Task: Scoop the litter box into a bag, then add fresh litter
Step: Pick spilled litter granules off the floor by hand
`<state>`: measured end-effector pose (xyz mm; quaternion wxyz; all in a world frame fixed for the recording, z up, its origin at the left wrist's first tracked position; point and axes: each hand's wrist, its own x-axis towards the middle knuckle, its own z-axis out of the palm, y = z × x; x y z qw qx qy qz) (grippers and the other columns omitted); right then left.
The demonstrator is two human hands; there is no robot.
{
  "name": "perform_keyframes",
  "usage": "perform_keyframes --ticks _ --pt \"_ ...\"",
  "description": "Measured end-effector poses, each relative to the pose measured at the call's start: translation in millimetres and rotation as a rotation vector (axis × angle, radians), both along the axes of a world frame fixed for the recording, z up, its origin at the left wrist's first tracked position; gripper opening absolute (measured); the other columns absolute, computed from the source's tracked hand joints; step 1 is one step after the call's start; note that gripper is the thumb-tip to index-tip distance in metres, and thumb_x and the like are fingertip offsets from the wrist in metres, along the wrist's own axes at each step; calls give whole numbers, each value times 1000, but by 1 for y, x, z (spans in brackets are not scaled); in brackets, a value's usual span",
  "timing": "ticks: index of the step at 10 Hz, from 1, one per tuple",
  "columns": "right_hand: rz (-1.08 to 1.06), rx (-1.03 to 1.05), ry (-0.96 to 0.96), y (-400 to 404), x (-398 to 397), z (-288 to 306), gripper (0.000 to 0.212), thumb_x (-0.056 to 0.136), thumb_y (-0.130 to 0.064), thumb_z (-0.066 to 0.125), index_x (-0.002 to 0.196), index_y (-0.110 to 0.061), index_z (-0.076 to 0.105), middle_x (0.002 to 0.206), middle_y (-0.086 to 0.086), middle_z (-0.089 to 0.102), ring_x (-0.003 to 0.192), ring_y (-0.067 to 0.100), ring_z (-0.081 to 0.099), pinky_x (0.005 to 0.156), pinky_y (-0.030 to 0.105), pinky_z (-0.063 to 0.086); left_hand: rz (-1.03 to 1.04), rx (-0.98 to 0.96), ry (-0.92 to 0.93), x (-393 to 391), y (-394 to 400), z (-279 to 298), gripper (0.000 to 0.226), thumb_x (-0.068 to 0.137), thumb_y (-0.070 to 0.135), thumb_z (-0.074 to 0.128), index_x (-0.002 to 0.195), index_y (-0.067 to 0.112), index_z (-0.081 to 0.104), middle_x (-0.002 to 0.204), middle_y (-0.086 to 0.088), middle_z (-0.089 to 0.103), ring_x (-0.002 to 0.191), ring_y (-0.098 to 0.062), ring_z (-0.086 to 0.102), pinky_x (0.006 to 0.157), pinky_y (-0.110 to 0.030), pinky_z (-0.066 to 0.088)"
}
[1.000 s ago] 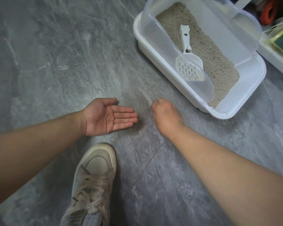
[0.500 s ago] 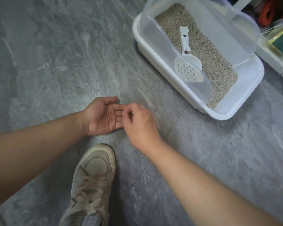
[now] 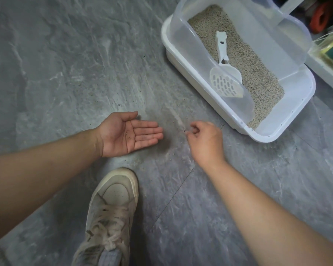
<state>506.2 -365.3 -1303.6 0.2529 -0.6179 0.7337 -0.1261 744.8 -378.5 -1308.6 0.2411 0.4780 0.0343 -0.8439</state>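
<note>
A white litter box (image 3: pixel 190 73) with a clear raised rim stands on the grey floor at the upper right. It holds beige litter (image 3: pixel 258 73), and a white slotted scoop (image 3: pixel 226 83) lies on the litter. My left hand (image 3: pixel 127 133) rests palm up, fingers straight, with a few litter grains (image 3: pixel 127 135) on the palm. My right hand (image 3: pixel 206 139) is down at the floor to its right, fingers curled, thumb and fingertips pinching a stray grain (image 3: pixel 185 129). No bag is in view.
Several stray grains dot the grey stone-look floor (image 3: pixel 65 73) between my hands and the box. My pale laced shoe (image 3: pixel 112 208) stands just below the left hand. A white shelf (image 3: pixel 325 60) with an orange object (image 3: pixel 319 18) sits at the far right.
My right hand went from the floor to my left palm, then back right to the floor near the box. The left hand stayed palm up.
</note>
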Motion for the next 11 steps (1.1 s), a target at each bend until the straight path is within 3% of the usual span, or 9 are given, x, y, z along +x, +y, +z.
perform_keyframes --ticks 2,3,6,8,9,11 --pt "68 57 96 -1 -6 -21 16 84 -19 74 90 -4 71 90 10 58 81 26 57 72 32 44 -28 3 -28 -3 3 -1 58 107 35 33 132 -11 56 132 -31 62 121 -45 63 105 -52 47" --pt "111 21 106 -1 -4 -21 16 86 -17 72 90 -2 74 89 10 58 81 26 58 75 37 48 -34 -2 -22 -4 3 0 58 107 36 33 132 -11 57 132 -31 62 121 -45 63 105 -52 47" --pt "239 -34 162 -6 -3 -23 23 91 -11 64 72 -2 72 73 5 51 69 24 54 66 34 46 -37 0 -15 -4 3 0 58 107 36 33 132 -11 57 131 -31 63 120 -45 64 104 -52 48" --pt "337 -36 245 -9 0 -22 18 88 -3 63 72 -1 70 74 11 58 69 31 57 62 36 48 -38 4 -18 -4 2 1 58 107 35 33 132 -12 56 131 -31 63 121 -45 64 103 -52 49" --pt "389 -76 308 -7 3 -20 11 82 6 65 74 -1 66 76 13 58 70 32 56 60 30 37 -33 6 -18 -4 2 1 58 107 35 33 132 -12 56 131 -31 63 120 -45 64 103 -52 49" --pt "385 68 404 -11 10 -15 18 94 0 55 111 -5 58 110 14 56 100 30 54 78 37 45 -21 9 -16 -3 3 1 58 107 35 32 132 -11 57 131 -31 63 120 -44 64 103 -52 49"
